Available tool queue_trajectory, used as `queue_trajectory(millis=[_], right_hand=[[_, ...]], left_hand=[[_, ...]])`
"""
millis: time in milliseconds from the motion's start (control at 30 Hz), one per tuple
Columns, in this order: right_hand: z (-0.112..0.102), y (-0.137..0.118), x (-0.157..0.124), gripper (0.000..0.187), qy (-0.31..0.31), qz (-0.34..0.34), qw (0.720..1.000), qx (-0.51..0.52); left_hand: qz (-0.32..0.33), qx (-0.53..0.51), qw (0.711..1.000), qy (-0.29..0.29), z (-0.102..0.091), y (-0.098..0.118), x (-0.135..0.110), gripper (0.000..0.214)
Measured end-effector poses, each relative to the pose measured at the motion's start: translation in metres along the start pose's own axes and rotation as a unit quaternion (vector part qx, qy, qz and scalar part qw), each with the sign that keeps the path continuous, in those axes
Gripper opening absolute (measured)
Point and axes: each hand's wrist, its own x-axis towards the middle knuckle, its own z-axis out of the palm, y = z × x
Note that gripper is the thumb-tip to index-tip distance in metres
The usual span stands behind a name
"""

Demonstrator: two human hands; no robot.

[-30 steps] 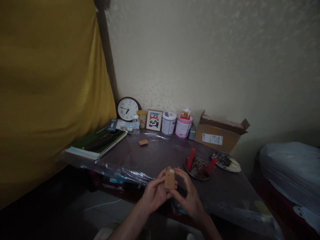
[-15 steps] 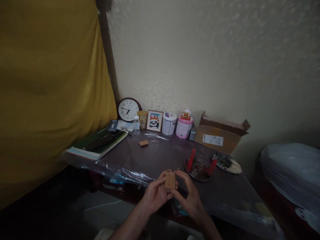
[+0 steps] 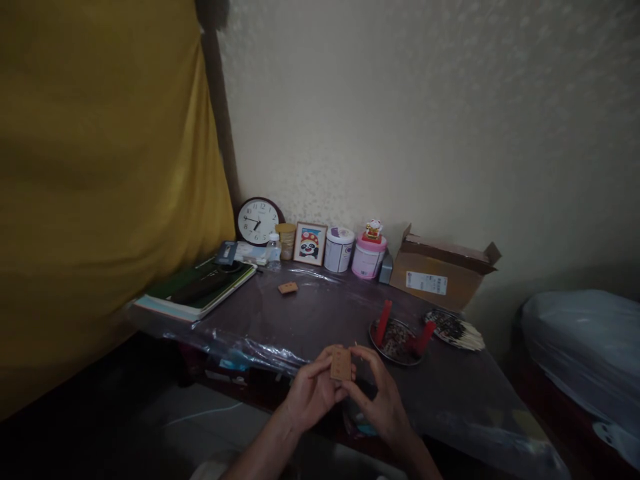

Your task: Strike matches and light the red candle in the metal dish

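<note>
The left hand (image 3: 314,393) grasps a small brown box (image 3: 341,365), low in the middle of the frame; the right hand (image 3: 379,393) has thumb and forefinger at its right-hand corners, seeming to take it between them. A second ago pale contents showed at the box's upper end; now the brown cover hides them, so it looks slid shut, or nearly. A pale speck by the right forefinger is too small to identify. Outward on the surface (image 3: 325,317), the brown piece (image 3: 287,288) at centre and red candles (image 3: 383,323) at right seem undisturbed.
</note>
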Motion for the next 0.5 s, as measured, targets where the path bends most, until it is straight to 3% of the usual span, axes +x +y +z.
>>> queue_trajectory(millis=[500], right_hand=[[0.0007, 0.0026, -0.0008, 0.038, 0.001, 0.0, 1.0, -0.017]], left_hand=[[-0.004, 0.005, 1.0, -0.013, 0.0009, 0.0003, 0.0003, 0.019]])
